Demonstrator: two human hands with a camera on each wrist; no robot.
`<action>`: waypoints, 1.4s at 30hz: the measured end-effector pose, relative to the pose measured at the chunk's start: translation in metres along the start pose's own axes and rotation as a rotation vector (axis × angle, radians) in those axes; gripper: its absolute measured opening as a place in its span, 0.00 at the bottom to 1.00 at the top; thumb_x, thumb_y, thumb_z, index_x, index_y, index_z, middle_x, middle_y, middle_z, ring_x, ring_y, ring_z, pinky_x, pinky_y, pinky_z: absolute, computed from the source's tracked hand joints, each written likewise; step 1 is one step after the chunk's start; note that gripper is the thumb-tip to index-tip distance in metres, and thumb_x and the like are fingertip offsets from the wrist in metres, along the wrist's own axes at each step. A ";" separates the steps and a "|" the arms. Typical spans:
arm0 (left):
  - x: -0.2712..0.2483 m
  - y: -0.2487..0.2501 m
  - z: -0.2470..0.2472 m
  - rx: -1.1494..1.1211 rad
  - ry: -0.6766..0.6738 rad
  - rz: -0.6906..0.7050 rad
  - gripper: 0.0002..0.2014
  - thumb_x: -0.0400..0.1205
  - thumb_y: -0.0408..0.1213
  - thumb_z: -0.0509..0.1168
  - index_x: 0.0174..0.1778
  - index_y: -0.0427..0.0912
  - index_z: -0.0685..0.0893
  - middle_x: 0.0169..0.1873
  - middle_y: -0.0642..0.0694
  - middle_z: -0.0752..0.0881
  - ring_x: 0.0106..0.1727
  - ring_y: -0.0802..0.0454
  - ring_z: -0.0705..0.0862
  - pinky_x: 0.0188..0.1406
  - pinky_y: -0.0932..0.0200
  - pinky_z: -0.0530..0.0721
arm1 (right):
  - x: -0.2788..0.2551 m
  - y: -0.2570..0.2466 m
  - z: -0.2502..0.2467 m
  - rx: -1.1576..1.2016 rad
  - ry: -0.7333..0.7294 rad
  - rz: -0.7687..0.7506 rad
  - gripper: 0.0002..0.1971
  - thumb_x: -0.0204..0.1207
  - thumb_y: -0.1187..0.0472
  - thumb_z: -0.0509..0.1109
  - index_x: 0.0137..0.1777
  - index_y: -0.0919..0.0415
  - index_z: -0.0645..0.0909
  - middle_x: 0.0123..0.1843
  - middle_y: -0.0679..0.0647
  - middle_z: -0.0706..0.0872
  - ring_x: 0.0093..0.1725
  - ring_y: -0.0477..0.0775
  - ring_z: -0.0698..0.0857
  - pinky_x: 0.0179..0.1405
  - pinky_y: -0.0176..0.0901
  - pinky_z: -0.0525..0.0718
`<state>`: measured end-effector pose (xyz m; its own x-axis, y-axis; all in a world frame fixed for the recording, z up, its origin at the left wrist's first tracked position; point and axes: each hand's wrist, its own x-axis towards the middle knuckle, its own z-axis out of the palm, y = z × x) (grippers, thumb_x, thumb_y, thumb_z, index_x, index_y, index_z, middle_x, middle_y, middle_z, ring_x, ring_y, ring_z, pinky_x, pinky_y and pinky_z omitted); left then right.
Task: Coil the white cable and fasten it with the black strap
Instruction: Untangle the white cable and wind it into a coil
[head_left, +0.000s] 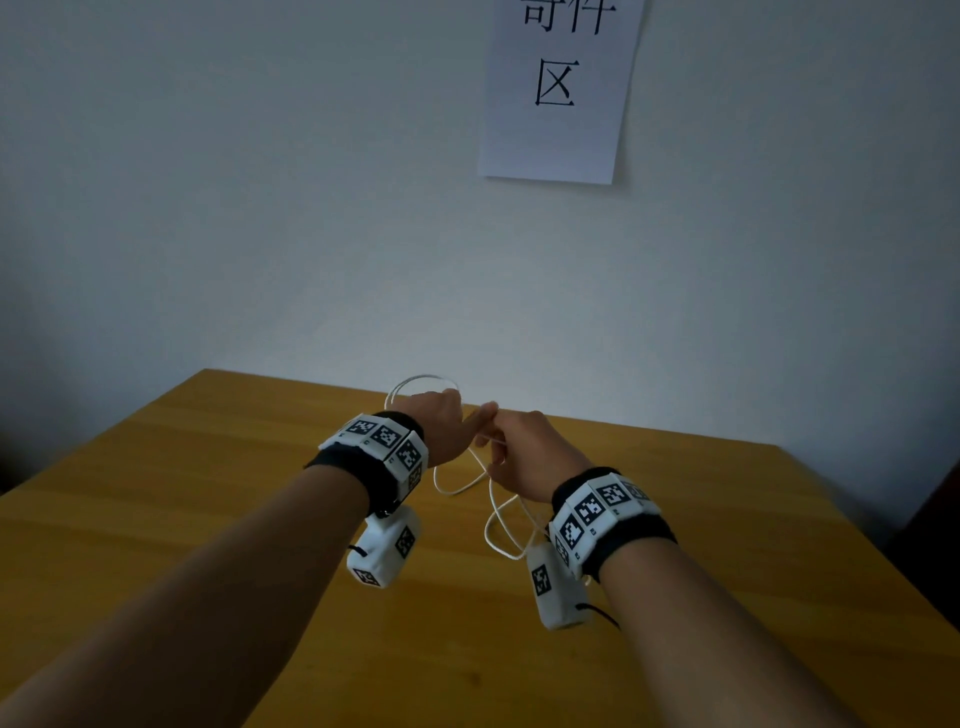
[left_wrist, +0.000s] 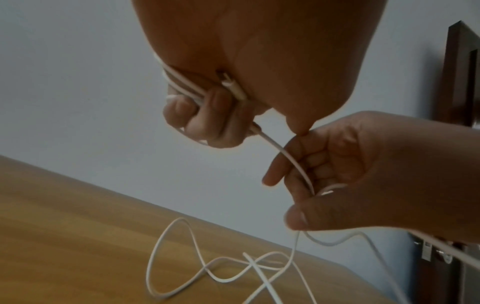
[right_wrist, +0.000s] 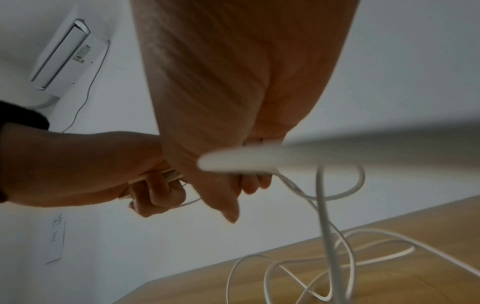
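Both hands are raised over the wooden table (head_left: 208, 519). My left hand (head_left: 441, 418) grips a small coil of the white cable (head_left: 423, 382), whose loops stick up beyond its knuckles. In the left wrist view its fingers (left_wrist: 207, 119) are curled round several strands, and a plug end (left_wrist: 231, 85) lies against the palm. My right hand (head_left: 517, 449) is right beside it. Its curled fingers (left_wrist: 324, 170) hold the strand that leads out of the coil. The loose cable (left_wrist: 221, 267) hangs down and lies in tangled loops on the table. No black strap shows in any view.
The table's far edge meets a pale wall with a paper sign (head_left: 558, 88). An air conditioner (right_wrist: 64, 55) hangs high on the wall. A dark door frame (left_wrist: 462, 72) stands to the right. One cable strand (right_wrist: 259, 162) passes blurred close to the right wrist camera.
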<state>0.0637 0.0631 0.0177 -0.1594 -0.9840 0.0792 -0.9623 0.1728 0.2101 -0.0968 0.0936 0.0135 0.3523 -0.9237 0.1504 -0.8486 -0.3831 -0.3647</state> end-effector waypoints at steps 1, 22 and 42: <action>0.000 0.000 -0.001 0.038 -0.004 0.009 0.37 0.78 0.73 0.38 0.38 0.41 0.74 0.30 0.45 0.81 0.31 0.48 0.81 0.37 0.51 0.82 | 0.001 0.001 0.001 -0.025 -0.005 0.011 0.17 0.77 0.74 0.69 0.60 0.55 0.87 0.43 0.38 0.83 0.43 0.43 0.84 0.54 0.45 0.88; -0.007 -0.006 -0.020 -1.692 -0.367 -0.073 0.27 0.85 0.56 0.59 0.25 0.51 0.56 0.19 0.53 0.55 0.16 0.55 0.56 0.19 0.63 0.56 | -0.001 0.026 0.014 -0.073 0.052 0.142 0.15 0.88 0.53 0.63 0.41 0.55 0.83 0.40 0.52 0.87 0.40 0.56 0.86 0.37 0.45 0.79; -0.008 0.014 -0.008 -0.903 0.033 0.000 0.16 0.78 0.38 0.67 0.55 0.33 0.72 0.55 0.43 0.89 0.57 0.44 0.87 0.54 0.50 0.85 | -0.002 0.013 0.012 0.131 -0.028 0.093 0.10 0.80 0.64 0.72 0.42 0.49 0.87 0.42 0.48 0.90 0.43 0.50 0.91 0.52 0.52 0.92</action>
<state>0.0528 0.0736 0.0280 -0.1393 -0.9848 0.1042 -0.4203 0.1541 0.8942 -0.1034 0.0903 -0.0026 0.2869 -0.9541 0.0858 -0.8201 -0.2909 -0.4927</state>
